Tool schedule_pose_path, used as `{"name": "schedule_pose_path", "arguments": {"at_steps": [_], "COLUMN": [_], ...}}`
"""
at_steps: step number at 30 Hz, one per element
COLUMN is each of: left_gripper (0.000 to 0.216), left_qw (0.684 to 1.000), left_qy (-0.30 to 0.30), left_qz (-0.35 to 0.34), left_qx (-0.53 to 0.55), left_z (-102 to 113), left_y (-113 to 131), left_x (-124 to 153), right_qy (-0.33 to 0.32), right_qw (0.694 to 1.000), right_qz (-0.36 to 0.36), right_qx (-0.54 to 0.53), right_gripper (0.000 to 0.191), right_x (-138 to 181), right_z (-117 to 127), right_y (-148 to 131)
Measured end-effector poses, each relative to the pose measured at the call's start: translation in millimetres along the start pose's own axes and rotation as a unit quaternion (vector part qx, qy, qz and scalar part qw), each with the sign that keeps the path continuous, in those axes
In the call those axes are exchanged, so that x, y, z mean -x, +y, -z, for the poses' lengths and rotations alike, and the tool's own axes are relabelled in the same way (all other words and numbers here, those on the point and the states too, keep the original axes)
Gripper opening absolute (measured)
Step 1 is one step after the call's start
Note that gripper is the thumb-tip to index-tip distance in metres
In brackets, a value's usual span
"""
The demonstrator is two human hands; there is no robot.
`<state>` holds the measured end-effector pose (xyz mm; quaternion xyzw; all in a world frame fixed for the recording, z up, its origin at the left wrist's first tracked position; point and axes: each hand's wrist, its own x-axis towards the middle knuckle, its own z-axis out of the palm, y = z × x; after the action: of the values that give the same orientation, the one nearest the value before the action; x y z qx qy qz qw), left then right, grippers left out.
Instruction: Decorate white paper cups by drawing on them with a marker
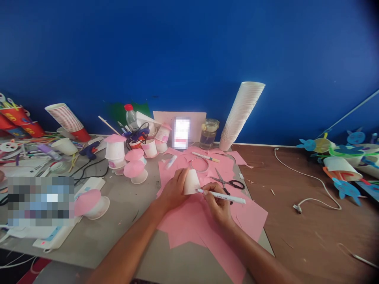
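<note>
A white paper cup (192, 183) is gripped by my left hand (174, 188), whose fingers wrap its left side. My right hand (218, 205) pinches a white marker pen (227, 197), and the pen's tip meets the cup near its lower right edge. Pink paper sheets (189, 228) lie beneath both hands. Close behind my right hand rest black-handled scissors (227, 182), their blades apart. A second marker (205, 157) and a clear ring-shaped object (199, 165) lie on the paper beyond the cup.
Several cups with pink paper tops (115, 150) stand to the left. A tall stack of paper cups (242, 116) leans at the back, beside a glass jar (209, 134) and a lit phone (181, 133). A glue gun (90, 149) lies left; a white cable (308, 173) curls over the brown surface.
</note>
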<state>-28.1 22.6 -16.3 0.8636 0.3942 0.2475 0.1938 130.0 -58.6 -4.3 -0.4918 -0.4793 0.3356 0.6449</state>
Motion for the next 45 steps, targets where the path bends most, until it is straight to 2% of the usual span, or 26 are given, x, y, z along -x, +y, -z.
{"name": "schedule_pose_path", "arguments": {"at_steps": [14,20,32,40,45], "left_gripper": [0.071,0.075,0.076,0.077,0.078], "left_qw": [1.000,1.000,1.000,1.000,1.000], "left_qy": [0.000,-0.003,-0.009,-0.014,-0.011], "left_qz": [0.005,0.001,0.002,0.012,0.008], "left_qx": [-0.002,0.002,0.007,0.011,0.013], "left_z": [0.0,0.0,0.7,0.5,-0.2], "left_y": [1.0,0.8,0.5,0.6,-1.2], "left_x": [-0.4,-1.3,-1.1,-1.3,-0.5], "right_qy": [-0.012,-0.014,-0.025,-0.014,0.007], "right_qw": [1.000,0.999,0.999,0.999,1.000], "right_qz": [0.008,0.020,-0.006,-0.008,-0.023], "right_qx": [0.026,0.040,0.035,0.045,0.008], "right_gripper": [0.011,0.009,0.011,0.011,0.012], "right_x": [-1.0,-1.4,-1.0,-4.3,-4.7], "right_z": [0.7,0.7,1.9,3.4,4.3], "right_y": [-2.4,-1.9,0.7,-0.2,2.9]}}
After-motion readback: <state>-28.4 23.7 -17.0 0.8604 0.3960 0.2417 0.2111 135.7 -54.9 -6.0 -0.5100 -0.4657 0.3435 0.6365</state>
